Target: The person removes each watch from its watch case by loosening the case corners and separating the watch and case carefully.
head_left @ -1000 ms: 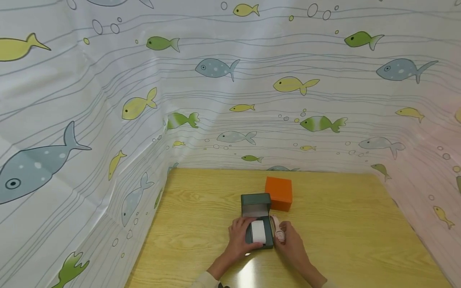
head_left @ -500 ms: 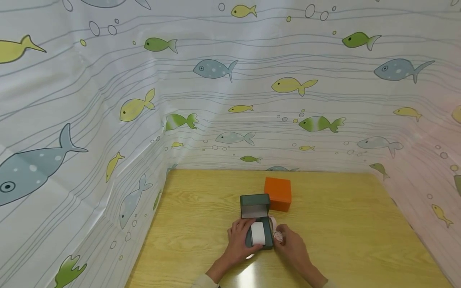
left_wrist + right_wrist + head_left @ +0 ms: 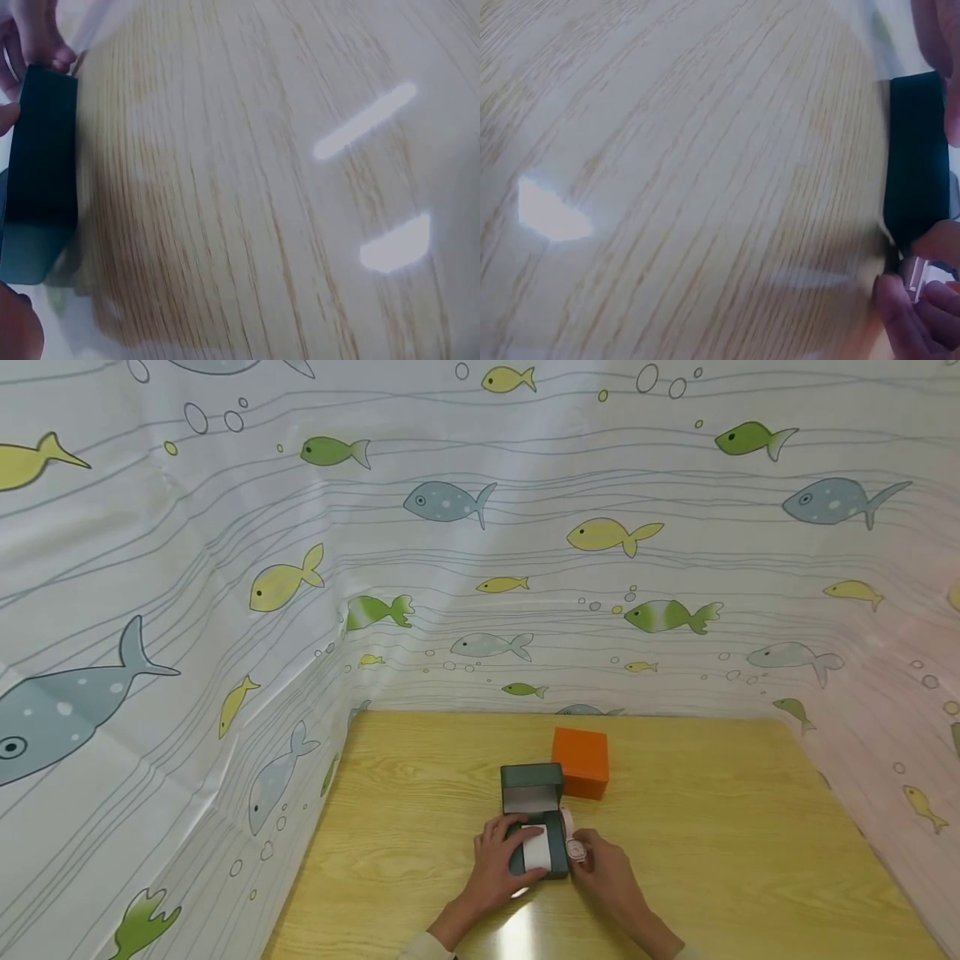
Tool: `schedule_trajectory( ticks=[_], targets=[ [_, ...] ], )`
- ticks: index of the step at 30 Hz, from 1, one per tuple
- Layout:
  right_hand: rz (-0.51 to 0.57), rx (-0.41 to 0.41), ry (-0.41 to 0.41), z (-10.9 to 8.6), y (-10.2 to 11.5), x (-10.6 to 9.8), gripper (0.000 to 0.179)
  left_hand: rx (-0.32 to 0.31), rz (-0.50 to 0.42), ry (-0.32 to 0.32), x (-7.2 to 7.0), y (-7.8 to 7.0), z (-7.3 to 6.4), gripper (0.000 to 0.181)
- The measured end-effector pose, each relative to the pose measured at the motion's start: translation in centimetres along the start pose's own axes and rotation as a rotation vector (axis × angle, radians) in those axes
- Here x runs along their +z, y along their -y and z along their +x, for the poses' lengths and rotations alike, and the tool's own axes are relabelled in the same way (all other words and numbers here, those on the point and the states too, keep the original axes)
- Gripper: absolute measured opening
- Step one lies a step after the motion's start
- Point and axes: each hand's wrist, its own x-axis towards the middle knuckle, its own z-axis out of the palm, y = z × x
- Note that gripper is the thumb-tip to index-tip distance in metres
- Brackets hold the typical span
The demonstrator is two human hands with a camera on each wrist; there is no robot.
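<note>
A dark green watch box (image 3: 531, 777) stands with its lid raised and a white watch cushion (image 3: 537, 852) inside. My left hand (image 3: 495, 864) grips the box from its left side, the thumb at the near end of the cushion and the index finger over its far end. Just right of the box, my right hand (image 3: 606, 868) pinches a pale pink wristwatch (image 3: 576, 850) by its case, its strap curving up along the box wall. In the right wrist view the watch (image 3: 913, 276) shows between thumb and fingers. The left wrist view has the box side (image 3: 45, 150) at its edge.
An orange box (image 3: 581, 762) stands right behind the green box's lid, on its right. The wood-grain table (image 3: 712, 827) is bounded by white sheets (image 3: 420, 560) printed with fish, at the back and both sides.
My left index finger has shifted from the box rim onto the far end of the cushion. The watch in my right hand has moved slightly left, its dial turning.
</note>
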Motion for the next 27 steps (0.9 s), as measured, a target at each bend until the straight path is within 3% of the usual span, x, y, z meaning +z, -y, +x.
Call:
schedule_trajectory(
  ticks=[4,11,21,27],
  targets=[
    [0.054,0.002,-0.015,0.0,0.1,0.3,0.033,0.001,0.0,0.008,-0.4,0.1,-0.1,0.052],
    [0.128,-0.088,-0.093,0.4,0.1,1.3,0.031,-0.006,-0.001,0.01,-1.1,0.6,0.0,0.052],
    [0.32,0.034,-0.03,1.6,0.8,2.3,0.03,0.006,0.07,-0.05,-2.0,1.3,0.2,0.05],
    [0.314,0.032,-0.046,3.0,1.2,3.2,0.03,0.028,0.104,-0.108,-2.5,1.9,0.6,0.048]
  ],
)
